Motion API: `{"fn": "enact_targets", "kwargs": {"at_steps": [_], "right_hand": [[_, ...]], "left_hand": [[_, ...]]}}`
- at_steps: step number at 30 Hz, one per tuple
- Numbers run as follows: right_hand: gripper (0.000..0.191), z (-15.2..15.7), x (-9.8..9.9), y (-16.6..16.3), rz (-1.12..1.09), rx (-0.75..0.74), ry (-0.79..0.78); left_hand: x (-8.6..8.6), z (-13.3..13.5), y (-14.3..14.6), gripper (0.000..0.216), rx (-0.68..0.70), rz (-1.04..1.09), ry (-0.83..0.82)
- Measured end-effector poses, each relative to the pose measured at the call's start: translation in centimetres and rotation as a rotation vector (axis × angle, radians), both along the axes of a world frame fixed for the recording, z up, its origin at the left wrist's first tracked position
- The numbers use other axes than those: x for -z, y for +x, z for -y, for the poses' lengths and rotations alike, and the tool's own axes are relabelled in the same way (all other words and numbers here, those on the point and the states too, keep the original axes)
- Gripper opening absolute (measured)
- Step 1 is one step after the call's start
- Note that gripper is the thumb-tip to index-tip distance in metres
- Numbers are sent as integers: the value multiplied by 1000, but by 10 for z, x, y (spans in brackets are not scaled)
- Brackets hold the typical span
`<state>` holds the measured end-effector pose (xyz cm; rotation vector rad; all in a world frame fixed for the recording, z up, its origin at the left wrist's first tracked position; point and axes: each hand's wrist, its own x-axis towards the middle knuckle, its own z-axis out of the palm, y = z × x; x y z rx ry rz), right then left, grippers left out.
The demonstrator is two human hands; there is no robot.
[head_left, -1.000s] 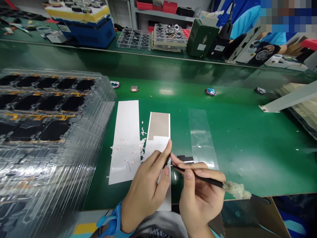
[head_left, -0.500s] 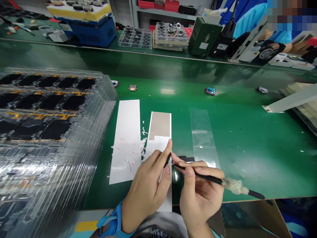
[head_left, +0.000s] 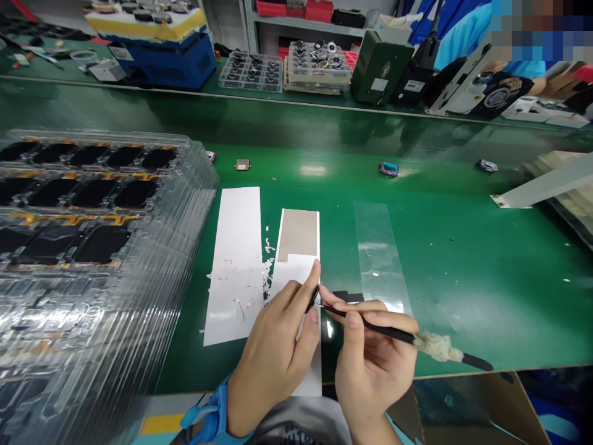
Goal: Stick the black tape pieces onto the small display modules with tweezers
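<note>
One dark part [head_left: 312,300] is pinched in left hand [head_left: 278,339], black tool [head_left: 390,332] in right hand [head_left: 377,361].

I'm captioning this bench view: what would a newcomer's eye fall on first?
A stack of clear trays with black parts fills the left side. Near the middle, the left hand holds a small dark piece; the right hand points a slim black tool at it. A bright blue wristband stands out near the bottom edge.
</note>
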<state>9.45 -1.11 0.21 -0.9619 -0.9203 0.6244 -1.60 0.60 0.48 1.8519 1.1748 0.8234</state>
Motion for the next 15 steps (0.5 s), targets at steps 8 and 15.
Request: {"fn": "enact_targets", "kwargs": {"at_steps": [8,15], "right_hand": [[16,-1,-1,0,46,24,-10],[20,1,2,0,57,-3,15]], "left_hand": [[-2,0,0,57,-13,-27,23],[-1,0,0,58,-9,-27,2]]}}
